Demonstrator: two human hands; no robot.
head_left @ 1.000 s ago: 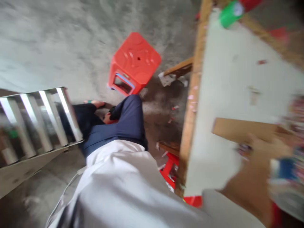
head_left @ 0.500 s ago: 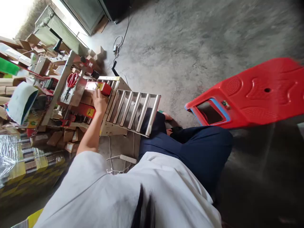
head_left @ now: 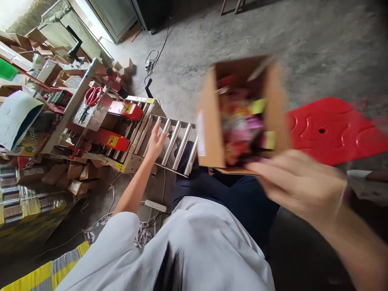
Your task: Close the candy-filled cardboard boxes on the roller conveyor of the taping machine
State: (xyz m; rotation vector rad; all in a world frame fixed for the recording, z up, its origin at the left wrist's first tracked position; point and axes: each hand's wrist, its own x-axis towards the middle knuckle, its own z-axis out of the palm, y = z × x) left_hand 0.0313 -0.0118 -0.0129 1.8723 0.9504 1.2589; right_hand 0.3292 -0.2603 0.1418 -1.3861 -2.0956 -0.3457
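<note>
My right hand (head_left: 295, 184) grips the near edge of an open cardboard box (head_left: 212, 117), its fingers bent at the rim. The box is lifted in front of my legs, its mouth turned toward me. Inside lie several small colourful packets (head_left: 241, 125), pink, red and yellow, too blurred to tell apart. My left hand (head_left: 156, 141) holds nothing. Its fingers are stretched out over the roller conveyor (head_left: 172, 143), at the end beside the taping machine (head_left: 104, 121). Whether the left hand touches the rollers, I cannot tell.
Red-handled scissors (head_left: 93, 97) rest on the machine. A red plastic stool (head_left: 330, 133) stands on the floor at right, partly behind the box. Cartons (head_left: 80, 173) are piled at left. A power strip (head_left: 155, 205) and loose cables lie on the floor.
My left hand has drawn back from between the machine's red guides to the outer rollers. A cardboard box there is gone from view. My right hand has come in from the right with an open box.
</note>
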